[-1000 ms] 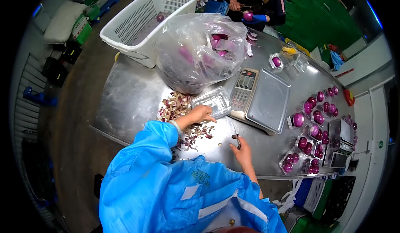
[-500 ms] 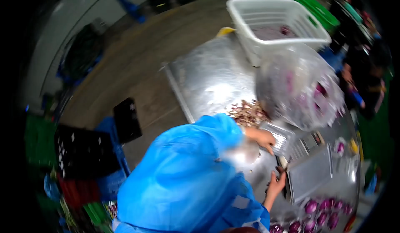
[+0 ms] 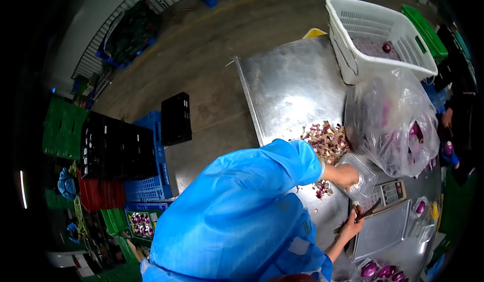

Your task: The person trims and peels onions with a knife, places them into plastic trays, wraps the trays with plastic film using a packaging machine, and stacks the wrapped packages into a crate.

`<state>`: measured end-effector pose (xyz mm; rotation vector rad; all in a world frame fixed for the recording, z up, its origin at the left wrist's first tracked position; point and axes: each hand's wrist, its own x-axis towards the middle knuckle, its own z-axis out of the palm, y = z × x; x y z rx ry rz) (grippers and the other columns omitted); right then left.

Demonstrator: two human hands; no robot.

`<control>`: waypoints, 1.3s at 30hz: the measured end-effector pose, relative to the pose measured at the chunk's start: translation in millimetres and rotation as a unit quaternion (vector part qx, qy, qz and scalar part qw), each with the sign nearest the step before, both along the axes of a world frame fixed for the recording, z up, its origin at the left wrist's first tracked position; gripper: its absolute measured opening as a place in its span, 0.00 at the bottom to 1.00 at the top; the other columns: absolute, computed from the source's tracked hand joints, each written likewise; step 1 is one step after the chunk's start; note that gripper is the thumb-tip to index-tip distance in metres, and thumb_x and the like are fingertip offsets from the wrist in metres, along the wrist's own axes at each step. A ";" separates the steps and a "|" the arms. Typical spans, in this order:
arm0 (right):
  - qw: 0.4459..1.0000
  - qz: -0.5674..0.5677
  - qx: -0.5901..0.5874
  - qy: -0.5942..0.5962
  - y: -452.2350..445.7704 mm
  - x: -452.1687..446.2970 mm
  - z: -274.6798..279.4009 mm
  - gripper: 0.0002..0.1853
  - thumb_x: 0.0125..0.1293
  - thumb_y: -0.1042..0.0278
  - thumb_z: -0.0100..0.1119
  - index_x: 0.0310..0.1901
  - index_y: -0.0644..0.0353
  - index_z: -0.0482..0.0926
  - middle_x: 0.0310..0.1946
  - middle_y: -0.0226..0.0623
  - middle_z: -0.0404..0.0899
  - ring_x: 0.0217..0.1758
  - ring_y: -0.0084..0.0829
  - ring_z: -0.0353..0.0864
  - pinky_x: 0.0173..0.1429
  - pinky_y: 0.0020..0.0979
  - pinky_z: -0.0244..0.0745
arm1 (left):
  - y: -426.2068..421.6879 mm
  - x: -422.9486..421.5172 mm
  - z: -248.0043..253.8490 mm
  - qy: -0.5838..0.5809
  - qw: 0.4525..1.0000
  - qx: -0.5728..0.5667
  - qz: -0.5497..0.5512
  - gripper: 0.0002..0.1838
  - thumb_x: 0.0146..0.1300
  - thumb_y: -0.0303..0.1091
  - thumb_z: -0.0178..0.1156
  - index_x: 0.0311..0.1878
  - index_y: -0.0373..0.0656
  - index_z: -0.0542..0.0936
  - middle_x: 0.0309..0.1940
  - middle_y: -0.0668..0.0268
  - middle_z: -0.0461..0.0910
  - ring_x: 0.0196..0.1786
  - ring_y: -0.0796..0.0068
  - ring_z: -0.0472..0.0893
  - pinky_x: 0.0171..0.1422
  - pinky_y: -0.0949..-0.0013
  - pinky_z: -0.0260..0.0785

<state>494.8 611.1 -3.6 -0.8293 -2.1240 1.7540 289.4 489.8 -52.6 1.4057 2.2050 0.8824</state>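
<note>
My left hand [image 3: 347,175] reaches over a clear plastic tray [image 3: 369,177], with fingers curled on it and partly hidden. Beside it spreads a heap of dry onion peelings [image 3: 326,142]. Lower down, my right hand [image 3: 354,225] is closed around a small dark knife [image 3: 371,210], its pointed end to the upper right; its exact shape is hard to make out. Just past that hand stands a weighing scale [image 3: 391,193] with a keypad and a flat metal pan [image 3: 381,231].
Beyond my left hand are a big clear bag of red onions [image 3: 390,126] and a white basket [image 3: 385,63]. Packed red onions [image 3: 387,272] lie at the near edge. A co-worker's gloved hand [image 3: 450,157] is at far right. Black crates [image 3: 116,148] stand behind me.
The view has shifted, so the table things appear farther right and the scale's keypad shows more fully. My left hand's fingers are more curled over the tray. The knife shows more clearly in my right hand.
</note>
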 end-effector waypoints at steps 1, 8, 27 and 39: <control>0.999 0.004 0.011 0.031 4.5 7.9 -8.4 0.16 0.70 0.76 0.58 0.57 0.73 0.76 0.51 0.44 0.83 0.53 0.32 0.80 0.63 0.32 0.71 | 0.4 3.2 -4.6 -0.002 1.000 0.006 0.011 0.15 0.41 0.43 0.75 0.23 0.43 0.82 0.23 0.58 0.82 0.32 0.51 0.83 0.36 0.50 0.72; 0.982 -0.177 -0.071 -0.006 -31.2 10.2 50.8 0.23 0.65 0.72 0.66 0.61 0.59 0.72 0.39 0.31 0.82 0.15 0.14 0.65 0.18 0.20 0.58 | -37.2 29.6 79.9 0.300 0.921 0.213 -0.126 0.04 0.49 0.34 0.59 0.27 0.48 0.74 0.27 0.69 0.70 0.37 0.68 0.74 0.47 0.62 0.68; 0.954 -0.185 0.196 -0.135 12.0 55.1 86.5 0.18 0.64 0.81 0.60 0.56 0.64 0.81 0.44 0.35 0.83 0.39 0.22 0.79 0.44 0.24 0.72 | 175.0 -192.7 135.4 0.265 0.916 -0.235 -0.187 0.27 0.65 0.48 0.61 0.63 0.45 0.77 0.56 0.55 0.82 0.64 0.55 0.77 0.68 0.53 0.67; 0.974 0.003 0.162 -0.158 162.1 -282.7 11.6 0.22 0.62 0.78 0.57 0.60 0.64 0.74 0.51 0.47 0.83 0.41 0.38 0.84 0.47 0.36 0.77 | 132.7 -163.6 67.5 0.054 0.937 -0.234 -0.252 0.23 0.64 0.41 0.60 0.60 0.43 0.78 0.61 0.55 0.77 0.53 0.51 0.82 0.58 0.53 0.75</control>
